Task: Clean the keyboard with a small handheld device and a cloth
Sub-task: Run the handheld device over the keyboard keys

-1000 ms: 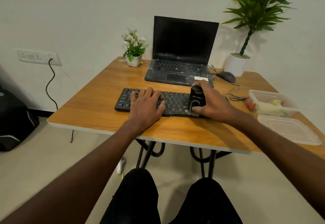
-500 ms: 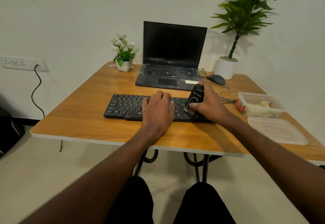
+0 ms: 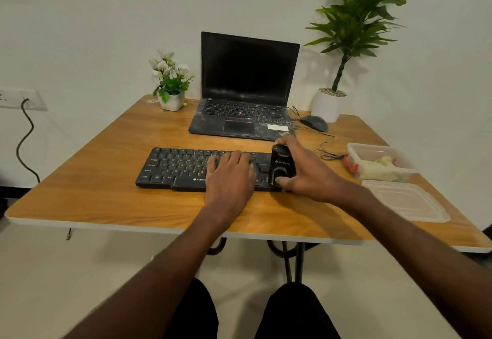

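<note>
A black keyboard (image 3: 175, 167) lies across the middle of the wooden table (image 3: 106, 197). My left hand (image 3: 230, 176) rests flat on its middle keys, fingers straight. My right hand (image 3: 306, 173) grips a small black handheld device (image 3: 282, 165), which stands upright on the keyboard's right end; the thumb sits at its lower front and the fingers wrap its far side. A yellowish cloth (image 3: 379, 168) lies inside a clear plastic box (image 3: 372, 149) at the right.
A dusty open laptop (image 3: 247, 99) stands behind the keyboard, with a wired mouse (image 3: 314, 123) to its right. A small flower pot (image 3: 171, 99) and a tall potted plant (image 3: 330, 104) stand at the back. The box's lid (image 3: 407, 200) lies near the right front edge.
The device has come from tilted to upright on the keyboard's right end. My left hand stays on the middle keys. The camera has shifted, so the scene sits differently in view.
</note>
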`<state>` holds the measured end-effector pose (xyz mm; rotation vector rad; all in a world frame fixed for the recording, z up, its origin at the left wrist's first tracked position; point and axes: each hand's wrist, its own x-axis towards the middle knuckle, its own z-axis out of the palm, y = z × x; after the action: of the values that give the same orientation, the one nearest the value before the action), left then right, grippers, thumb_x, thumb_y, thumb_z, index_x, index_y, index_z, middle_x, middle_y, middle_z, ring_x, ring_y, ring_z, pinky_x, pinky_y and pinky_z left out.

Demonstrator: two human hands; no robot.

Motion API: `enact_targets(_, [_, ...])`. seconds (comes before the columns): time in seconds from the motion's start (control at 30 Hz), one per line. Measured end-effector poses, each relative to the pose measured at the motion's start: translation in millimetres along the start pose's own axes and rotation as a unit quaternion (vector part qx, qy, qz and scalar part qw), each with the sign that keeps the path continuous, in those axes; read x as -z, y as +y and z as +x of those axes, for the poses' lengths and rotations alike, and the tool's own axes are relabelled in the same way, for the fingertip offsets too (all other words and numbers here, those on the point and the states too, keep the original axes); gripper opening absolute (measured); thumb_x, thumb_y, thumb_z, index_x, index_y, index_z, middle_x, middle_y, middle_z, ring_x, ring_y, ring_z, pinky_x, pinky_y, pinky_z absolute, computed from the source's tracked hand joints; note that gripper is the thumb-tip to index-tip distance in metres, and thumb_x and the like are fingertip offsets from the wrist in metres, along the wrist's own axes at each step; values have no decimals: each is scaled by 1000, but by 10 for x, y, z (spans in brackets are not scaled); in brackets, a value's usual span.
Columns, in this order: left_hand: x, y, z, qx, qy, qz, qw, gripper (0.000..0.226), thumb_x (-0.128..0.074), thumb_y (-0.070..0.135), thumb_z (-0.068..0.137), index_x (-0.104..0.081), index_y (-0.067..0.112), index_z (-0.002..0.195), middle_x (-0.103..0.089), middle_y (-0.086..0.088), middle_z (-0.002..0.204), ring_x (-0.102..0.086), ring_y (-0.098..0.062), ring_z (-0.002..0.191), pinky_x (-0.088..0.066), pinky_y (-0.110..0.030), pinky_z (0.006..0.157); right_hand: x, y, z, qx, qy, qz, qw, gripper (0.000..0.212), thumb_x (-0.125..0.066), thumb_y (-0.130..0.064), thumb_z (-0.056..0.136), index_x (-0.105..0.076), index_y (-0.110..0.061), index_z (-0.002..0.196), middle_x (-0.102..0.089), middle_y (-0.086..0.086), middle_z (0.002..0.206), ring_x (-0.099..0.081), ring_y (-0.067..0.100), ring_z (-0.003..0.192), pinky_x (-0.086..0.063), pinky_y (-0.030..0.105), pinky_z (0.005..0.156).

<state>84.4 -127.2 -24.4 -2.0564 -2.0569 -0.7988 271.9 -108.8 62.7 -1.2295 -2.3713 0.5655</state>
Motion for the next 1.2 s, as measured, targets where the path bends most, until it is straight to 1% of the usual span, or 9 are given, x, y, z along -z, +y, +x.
enact_targets(0.1, [8,6,10,1,-3,2,1000,34,-36,36,114,-57,24,137,-59,5,139,-54,-16,131,-23,-51,126,145,-28,66,-17,7,-33,999,75,-83,-13,82,-35,-25,139,-52,-5,120,-58,12,108,-55,21,73])
enact_targets(0.23, [8,9,3,3,-2,0,1000,33,-37,37,113,-58,25,136,-59,6,137,-55,-15,129,-24,-51,125,-6,26,19,-19,49,31,998,72,-84,-13,81,-36,-27,133,-54,-4,122,-61,11,104,-56,19,67])
enact_targets(0.43, [19,9,11,2,-4,-5,1000,33,-37,36,113,-57,24,136,-59,5,137,-54,-16,128,-23,-52,125,170,95,-64,-38,50,-14,998,71,-82,-10,82,-37,-27,134,-53,-3,123,-60,16,110,-59,27,75])
enact_targets(0.67, [5,11,15,6,-8,-10,1000,33,-37,37,113,-56,25,136,-58,6,137,-53,-17,130,-22,-55,127,61,140,-100,-108,94,136,980,71,-80,-5,84,-34,-32,131,-54,-2,126,-60,15,112,-61,30,79])
enact_targets(0.77, [-1,1,15,6,-7,-14,1000,33,-37,37,113,-57,24,135,-58,5,137,-54,-18,129,-24,-56,126,117,217,-131,-168,105,219,955,70,-80,-2,84,-37,-29,131,-58,1,124,-63,13,107,-59,23,68])
enact_targets(0.9, [-3,3,7,9,-2,-14,1000,32,-37,35,112,-56,24,135,-58,6,137,-53,-17,129,-24,-57,126,148,262,-129,-201,142,244,938,79,-82,-1,81,-36,-26,140,-60,3,122,-63,11,98,-53,20,60])
enact_targets(1.0, [-7,6,5,5,1,-9,1000,32,-38,35,112,-57,24,134,-59,5,136,-54,-17,128,-25,-56,125,149,231,-86,-199,163,261,931,83,-84,0,79,-37,-24,143,-60,4,126,-63,13,103,-54,23,66])
enact_targets(1.1, [-1,2,12,5,-4,-10,1000,32,-37,35,112,-56,24,135,-58,5,138,-53,-18,130,-23,-56,126,46,143,-79,-156,158,209,952,81,-83,-2,80,-36,-25,142,-57,2,128,-61,16,111,-55,21,71])
enact_targets(1.2, [6,6,6,4,-4,-11,1000,32,-38,35,112,-56,24,137,-58,5,139,-52,-18,132,-22,-57,127,-45,106,-165,-54,107,61,991,75,-82,-8,82,-35,-28,136,-53,-4,126,-59,13,113,-57,23,78])
